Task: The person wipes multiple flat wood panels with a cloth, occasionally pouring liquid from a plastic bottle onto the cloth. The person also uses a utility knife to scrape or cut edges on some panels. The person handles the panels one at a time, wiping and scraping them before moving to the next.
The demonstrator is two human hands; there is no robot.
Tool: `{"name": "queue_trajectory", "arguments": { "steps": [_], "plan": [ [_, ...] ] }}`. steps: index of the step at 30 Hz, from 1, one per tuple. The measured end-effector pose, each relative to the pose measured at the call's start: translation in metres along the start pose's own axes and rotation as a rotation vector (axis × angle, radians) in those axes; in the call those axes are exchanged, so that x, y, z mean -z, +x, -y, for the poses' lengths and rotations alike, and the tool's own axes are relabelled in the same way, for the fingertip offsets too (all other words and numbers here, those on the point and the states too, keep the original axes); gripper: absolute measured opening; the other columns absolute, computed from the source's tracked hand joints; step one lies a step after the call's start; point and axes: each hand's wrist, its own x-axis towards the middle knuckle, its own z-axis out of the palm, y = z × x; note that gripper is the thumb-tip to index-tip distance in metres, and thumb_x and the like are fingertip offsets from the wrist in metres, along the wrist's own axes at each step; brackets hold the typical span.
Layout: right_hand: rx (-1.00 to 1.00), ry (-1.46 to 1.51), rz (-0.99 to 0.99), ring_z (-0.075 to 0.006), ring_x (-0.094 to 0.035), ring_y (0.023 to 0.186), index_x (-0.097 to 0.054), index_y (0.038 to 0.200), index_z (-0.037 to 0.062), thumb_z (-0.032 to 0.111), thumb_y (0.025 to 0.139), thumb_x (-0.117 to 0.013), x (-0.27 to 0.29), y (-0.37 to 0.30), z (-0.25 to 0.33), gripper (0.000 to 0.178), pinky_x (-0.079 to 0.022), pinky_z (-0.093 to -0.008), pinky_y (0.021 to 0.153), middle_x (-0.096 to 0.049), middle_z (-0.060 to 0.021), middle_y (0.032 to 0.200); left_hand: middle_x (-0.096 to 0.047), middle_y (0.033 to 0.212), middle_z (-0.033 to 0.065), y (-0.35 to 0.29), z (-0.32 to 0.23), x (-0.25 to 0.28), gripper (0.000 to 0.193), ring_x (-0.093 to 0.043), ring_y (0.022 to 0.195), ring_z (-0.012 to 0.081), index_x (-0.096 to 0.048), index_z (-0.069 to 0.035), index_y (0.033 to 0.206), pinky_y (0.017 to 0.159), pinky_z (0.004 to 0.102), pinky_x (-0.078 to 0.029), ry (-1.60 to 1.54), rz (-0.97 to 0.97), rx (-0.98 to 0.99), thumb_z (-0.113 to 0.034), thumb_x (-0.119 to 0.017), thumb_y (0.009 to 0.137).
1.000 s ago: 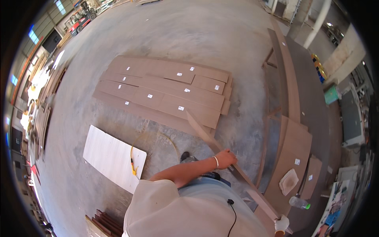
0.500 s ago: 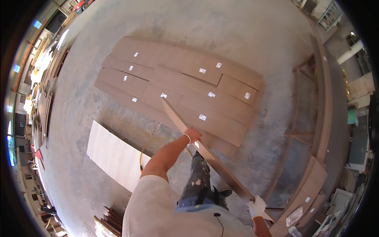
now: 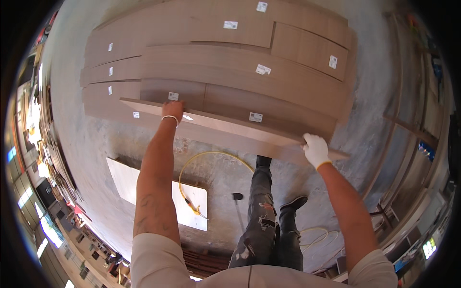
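Observation:
A long, narrow brown board (image 3: 230, 126) spans the space before me, slightly lower at its right end. My left hand (image 3: 173, 110), bare with a white wristband, is closed round it near its left end. At the right part, my right hand (image 3: 315, 148), in a white glove, grips the same board. Just beyond and partly behind it lies a broad layer of flat brown panels (image 3: 201, 62) side by side on the floor, many with small white labels (image 3: 262, 69). Whether the board touches these panels I cannot tell.
A pale panel (image 3: 194, 218) lies on the floor near my left arm. Across it runs a yellow air hose (image 3: 216, 153) ending in a yellow blow gun (image 3: 196, 210). Brown frames (image 3: 401, 125) stand along the right, and stacked boards (image 3: 50, 149) line the far left.
The board has swung from a steep slant beside me to lying nearly crosswise ahead. My right hand has moved forward and up with it; the panels appear closer.

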Motion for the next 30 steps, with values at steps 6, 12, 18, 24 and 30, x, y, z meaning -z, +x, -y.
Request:
{"name": "queue_trajectory", "arguments": {
  "steps": [6, 12, 18, 24, 30],
  "plan": [
    [-0.055, 0.071, -0.004, -0.0361, -0.064, 0.113, -0.068, 0.118, 0.0078, 0.021, 0.087, -0.074, -0.006, 0.077, -0.026, 0.034, -0.047, -0.0485, 0.098, -0.072, -0.0147, 0.113, -0.068, 0.135, 0.0104, 0.059, -0.006, -0.004, 0.029, -0.058, 0.137, 0.0284, -0.068, -0.018, 0.126, 0.115, 0.0555, -0.042, -0.011, -0.071, -0.007, -0.012, -0.053, 0.102],
    [-0.553, 0.237, -0.493, -0.0422, -0.051, 0.136, -0.054, 0.146, 0.0076, 0.006, 0.083, -0.076, -0.036, 0.031, -0.029, 0.068, -0.042, -0.0516, 0.116, -0.057, -0.0202, 0.146, -0.04, 0.167, 0.0143, 0.038, -0.05, -0.066, 0.063, -0.039, 0.153, 0.035, -0.047, -0.012, 0.155, 0.122, 0.0509, -0.039, -0.429, -0.111, 0.339, -0.011, -0.063, 0.094],
    [-1.486, 0.947, -0.387, -0.04, -0.059, 0.127, -0.027, 0.164, 0.0098, 0.01, 0.087, -0.066, -0.12, -0.048, -0.099, 0.087, -0.05, -0.0499, 0.103, -0.056, -0.0211, 0.146, -0.072, 0.107, 0.0173, -0.03, -0.126, -0.161, 0.024, -0.072, 0.093, 0.0324, -0.065, -0.002, 0.119, 0.08, 0.0492, -0.059, -1.454, 0.562, 0.704, -0.017, -0.06, 0.101],
    [-1.233, 1.602, -0.275, -0.037, -0.065, 0.112, -0.032, 0.162, 0.0092, 0.016, 0.082, -0.069, -0.116, -0.037, -0.138, 0.089, -0.052, -0.0481, 0.101, -0.066, -0.0233, 0.127, -0.07, 0.119, 0.0218, -0.033, -0.245, -0.116, 0.031, -0.071, 0.112, 0.0378, -0.057, 0.005, 0.129, 0.093, 0.0488, -0.062, -2.02, 0.405, 0.737, -0.012, -0.056, 0.103],
    [-0.74, 0.989, 0.125, -0.0371, -0.065, 0.126, -0.039, 0.163, 0.0131, 0.013, 0.085, -0.065, -0.082, -0.096, -0.136, 0.082, -0.051, -0.0427, 0.105, -0.063, -0.0246, 0.145, -0.044, 0.16, 0.0119, -0.082, -0.24, -0.149, 0.047, -0.041, 0.15, 0.0332, -0.035, -0.011, 0.157, 0.119, 0.0541, -0.041, -1.703, 0.17, 0.258, -0.018, -0.04, 0.111]
  ]
}}
